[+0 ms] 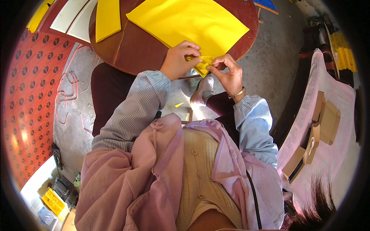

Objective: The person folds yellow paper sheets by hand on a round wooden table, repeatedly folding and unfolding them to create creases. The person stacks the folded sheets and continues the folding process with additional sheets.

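Looking down from your head camera, you have both hands meeting at the near edge of the round dark-red table (142, 50). Your left hand (179, 59) is curled, fingers pressed down on a small folded piece of yellow paper (202, 66), while your right hand (227, 73) pinches the same piece between thumb and fingertips — the two hands almost touch over it. The folded piece sits just off the table's rim, right below the corner of a large yellow sheet (189, 21) lying flat on the table. A narrower yellow strip (107, 17) lies apart to the left of that sheet. On your right wrist sits a metal bracelet (239, 93). To your right, flat cardboard boxes (325, 119) rest on a pink-covered surface (339, 96) — well apart from your hands.
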`<action>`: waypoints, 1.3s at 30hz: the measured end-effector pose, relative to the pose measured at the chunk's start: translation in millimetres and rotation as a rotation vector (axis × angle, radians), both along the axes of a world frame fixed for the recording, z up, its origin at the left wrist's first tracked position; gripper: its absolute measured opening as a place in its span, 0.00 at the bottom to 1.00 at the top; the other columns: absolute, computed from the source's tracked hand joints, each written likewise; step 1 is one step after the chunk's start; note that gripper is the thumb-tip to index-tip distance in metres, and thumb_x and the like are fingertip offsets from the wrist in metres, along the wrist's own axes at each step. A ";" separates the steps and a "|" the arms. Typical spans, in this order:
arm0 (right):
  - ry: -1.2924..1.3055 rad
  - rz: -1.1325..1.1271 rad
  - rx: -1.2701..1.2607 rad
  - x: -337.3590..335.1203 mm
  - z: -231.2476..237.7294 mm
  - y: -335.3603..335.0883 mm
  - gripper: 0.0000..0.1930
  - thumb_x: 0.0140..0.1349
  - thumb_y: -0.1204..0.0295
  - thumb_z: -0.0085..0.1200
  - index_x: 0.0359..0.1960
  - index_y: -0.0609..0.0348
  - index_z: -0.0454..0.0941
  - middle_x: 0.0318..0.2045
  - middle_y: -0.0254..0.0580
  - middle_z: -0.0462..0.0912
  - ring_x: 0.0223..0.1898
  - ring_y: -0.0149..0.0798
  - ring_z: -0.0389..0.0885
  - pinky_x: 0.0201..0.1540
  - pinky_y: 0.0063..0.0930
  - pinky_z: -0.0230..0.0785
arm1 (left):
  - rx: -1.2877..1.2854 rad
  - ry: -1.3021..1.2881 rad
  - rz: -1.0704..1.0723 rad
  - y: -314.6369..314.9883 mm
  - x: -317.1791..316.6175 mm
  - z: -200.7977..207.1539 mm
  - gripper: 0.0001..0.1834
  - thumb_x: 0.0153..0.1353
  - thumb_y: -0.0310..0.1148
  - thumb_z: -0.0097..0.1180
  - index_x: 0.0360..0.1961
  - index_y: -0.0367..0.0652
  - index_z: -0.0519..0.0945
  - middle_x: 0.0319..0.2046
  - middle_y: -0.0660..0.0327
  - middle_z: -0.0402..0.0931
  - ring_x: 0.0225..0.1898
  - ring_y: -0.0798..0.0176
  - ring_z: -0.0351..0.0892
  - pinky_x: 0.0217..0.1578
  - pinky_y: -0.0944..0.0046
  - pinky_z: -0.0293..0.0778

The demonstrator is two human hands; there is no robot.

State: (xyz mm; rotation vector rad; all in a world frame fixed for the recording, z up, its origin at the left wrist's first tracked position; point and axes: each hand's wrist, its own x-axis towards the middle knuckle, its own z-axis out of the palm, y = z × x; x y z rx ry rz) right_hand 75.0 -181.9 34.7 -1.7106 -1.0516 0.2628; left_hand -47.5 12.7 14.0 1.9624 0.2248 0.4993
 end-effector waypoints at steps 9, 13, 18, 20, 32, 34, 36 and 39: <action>-0.056 0.071 -0.019 -0.3 9.7 -3.6 0.15 0.57 0.83 0.73 0.46 0.57 0.89 0.35 0.33 0.82 0.36 0.27 0.83 0.41 0.22 0.80 | -0.031 -0.028 0.029 -0.3 1.2 -1.7 0.08 0.59 0.31 0.73 0.37 0.39 0.89 0.49 0.58 0.86 0.46 0.58 0.88 0.49 0.62 0.83; -0.083 0.056 -0.046 -1.6 13.6 -5.7 0.13 0.58 0.82 0.73 0.44 0.57 0.90 0.35 0.35 0.83 0.38 0.29 0.85 0.41 0.24 0.81 | -0.017 -0.028 0.036 -0.6 1.4 -2.1 0.08 0.59 0.32 0.73 0.36 0.39 0.89 0.48 0.58 0.86 0.46 0.58 0.88 0.48 0.62 0.83; -0.182 0.129 -0.046 3.3 13.4 -5.7 0.09 0.60 0.80 0.72 0.41 0.60 0.90 0.37 0.38 0.87 0.40 0.33 0.87 0.42 0.25 0.81 | -0.027 -0.037 0.034 0.0 1.6 -3.4 0.08 0.60 0.32 0.73 0.36 0.40 0.90 0.49 0.58 0.86 0.46 0.58 0.88 0.48 0.63 0.83; -0.195 0.131 -0.017 4.3 11.8 -5.2 0.07 0.61 0.79 0.72 0.41 0.61 0.90 0.37 0.39 0.88 0.39 0.34 0.87 0.42 0.26 0.81 | -0.033 -0.026 0.031 0.3 1.6 -3.7 0.08 0.60 0.32 0.73 0.37 0.40 0.90 0.49 0.58 0.86 0.46 0.59 0.88 0.48 0.63 0.83; 0.140 0.027 -0.062 4.5 -4.7 -4.0 0.05 0.61 0.77 0.74 0.36 0.62 0.89 0.32 0.31 0.87 0.30 0.22 0.80 0.35 0.18 0.72 | -0.031 0.018 -0.061 6.5 -4.6 2.5 0.10 0.59 0.27 0.70 0.42 0.41 0.89 0.53 0.58 0.84 0.52 0.59 0.86 0.54 0.63 0.81; 0.216 0.036 -0.023 5.3 -7.7 -3.6 0.05 0.61 0.77 0.74 0.36 0.62 0.89 0.32 0.30 0.86 0.30 0.21 0.79 0.34 0.18 0.72 | 0.009 -0.005 -0.071 6.3 -5.9 4.3 0.11 0.57 0.27 0.69 0.42 0.42 0.89 0.52 0.58 0.84 0.53 0.58 0.86 0.54 0.62 0.81; 0.252 0.035 -0.016 6.4 -9.4 -3.4 0.05 0.61 0.77 0.73 0.36 0.62 0.89 0.32 0.29 0.86 0.31 0.21 0.78 0.35 0.18 0.71 | 0.028 -0.015 -0.065 4.5 -6.7 5.2 0.11 0.56 0.26 0.70 0.42 0.42 0.89 0.52 0.58 0.84 0.53 0.57 0.86 0.54 0.62 0.81; 0.264 0.027 -0.044 7.1 -8.9 -3.6 0.05 0.62 0.77 0.73 0.37 0.62 0.89 0.32 0.29 0.85 0.32 0.21 0.79 0.36 0.18 0.71 | 0.022 -0.014 -0.024 -1.3 -5.8 4.7 0.11 0.55 0.26 0.72 0.41 0.42 0.90 0.51 0.57 0.84 0.51 0.56 0.87 0.52 0.63 0.81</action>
